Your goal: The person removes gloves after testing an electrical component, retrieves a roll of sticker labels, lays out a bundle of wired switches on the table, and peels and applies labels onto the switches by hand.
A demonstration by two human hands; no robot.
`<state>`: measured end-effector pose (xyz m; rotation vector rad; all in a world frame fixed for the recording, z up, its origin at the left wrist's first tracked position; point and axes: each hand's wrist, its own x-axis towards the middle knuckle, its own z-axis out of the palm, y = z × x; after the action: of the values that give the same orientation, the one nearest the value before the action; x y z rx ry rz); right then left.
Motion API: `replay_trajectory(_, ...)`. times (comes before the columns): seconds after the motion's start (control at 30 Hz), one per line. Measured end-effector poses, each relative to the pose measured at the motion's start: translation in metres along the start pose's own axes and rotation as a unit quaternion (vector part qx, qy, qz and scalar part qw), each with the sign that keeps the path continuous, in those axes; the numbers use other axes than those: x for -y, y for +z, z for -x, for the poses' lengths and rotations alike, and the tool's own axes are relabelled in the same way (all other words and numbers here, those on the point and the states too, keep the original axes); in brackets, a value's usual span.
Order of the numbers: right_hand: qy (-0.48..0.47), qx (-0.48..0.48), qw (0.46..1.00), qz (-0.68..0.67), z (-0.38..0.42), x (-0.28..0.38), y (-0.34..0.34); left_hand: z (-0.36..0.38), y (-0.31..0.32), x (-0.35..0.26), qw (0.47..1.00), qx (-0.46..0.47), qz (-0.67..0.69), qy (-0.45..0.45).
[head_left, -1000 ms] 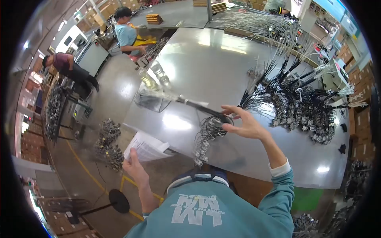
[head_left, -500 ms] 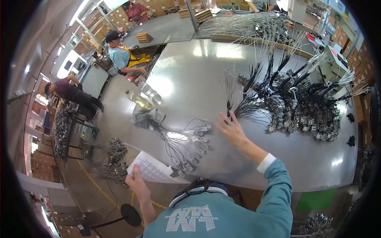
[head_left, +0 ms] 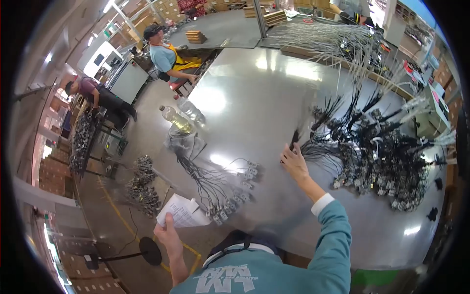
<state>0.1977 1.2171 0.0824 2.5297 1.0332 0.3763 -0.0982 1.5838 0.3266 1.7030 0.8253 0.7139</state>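
My left hand (head_left: pixel 169 236) is closed on a printed white paper sheet (head_left: pixel 183 211) at the table's near left edge. Over the metal table, my right hand (head_left: pixel 295 164) has its fingers around the base of a dark wire bundle (head_left: pixel 296 136), whose far end is blurred. To the right of that hand lies a large heap of black wire harnesses (head_left: pixel 364 157) with pale wire ends and small metallic connectors. Between my hands, a separate wire harness (head_left: pixel 198 177) spreads its connectors toward me, its other end by a grey cloth (head_left: pixel 188 143).
Two plastic bottles (head_left: pixel 176 120) stand by the table's left edge. Beyond it, a person in a yellow apron (head_left: pixel 181 61) sits, and another person (head_left: pixel 100 98) bends at a rack. More harnesses (head_left: pixel 143 188) hang at the lower left. Long pale wires (head_left: pixel 323 39) cover the far table.
The view has shifted, so the table's contents sit differently in the frame. The wire bundle at my right hand has become blurred, and the paper in my left hand looks more bent.
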Motion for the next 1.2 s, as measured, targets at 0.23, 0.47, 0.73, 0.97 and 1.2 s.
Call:
replay_trajectory(0.23,0.128,-0.028,0.979,-0.158,0.009,-0.072,0.028,-0.012,0.056,0.0,0.999,0.021,-0.024,-0.026)
replay_trajectory(0.47,0.209,-0.028,0.959,-0.187,-0.001,-0.163,0.055,-0.023,0.095,0.03,0.998,0.043,-0.041,-0.036)
replay_trajectory(0.73,0.283,0.046,0.951,-0.115,-0.068,-0.256,0.076,-0.017,0.084,0.023,0.997,0.005,-0.063,-0.051)
replay_trajectory(0.97,0.245,0.155,0.949,-0.127,-0.074,-0.243,0.045,-0.024,0.064,0.023,0.997,0.008,-0.043,-0.056)
replay_trajectory(1.2,0.149,0.073,0.867,-0.471,-0.051,-0.122,-0.004,-0.026,0.058,0.017,0.998,0.007,-0.055,-0.043)
